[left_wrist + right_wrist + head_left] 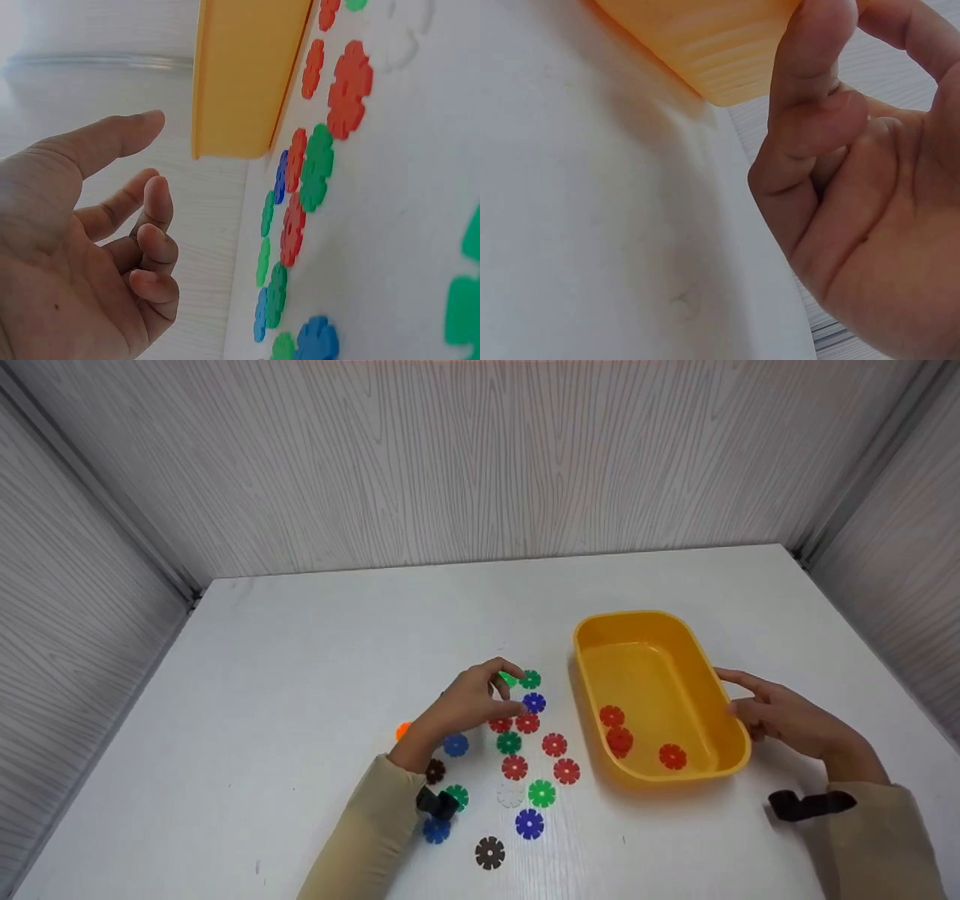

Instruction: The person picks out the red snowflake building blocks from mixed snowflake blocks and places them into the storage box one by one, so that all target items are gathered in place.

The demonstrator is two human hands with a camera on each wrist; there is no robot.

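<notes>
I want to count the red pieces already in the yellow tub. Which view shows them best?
The head view: it looks down into the yellow tub, where three red pieces lie near its close end. The left wrist view shows only the tub's outer wall, the right wrist view only its underside by the right hand.

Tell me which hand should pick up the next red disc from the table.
Left, probably. The left hand hovers right over the loose discs, with a red disc just beside its fingertips, while the right hand rests at the yellow tray, on its far side.
</notes>
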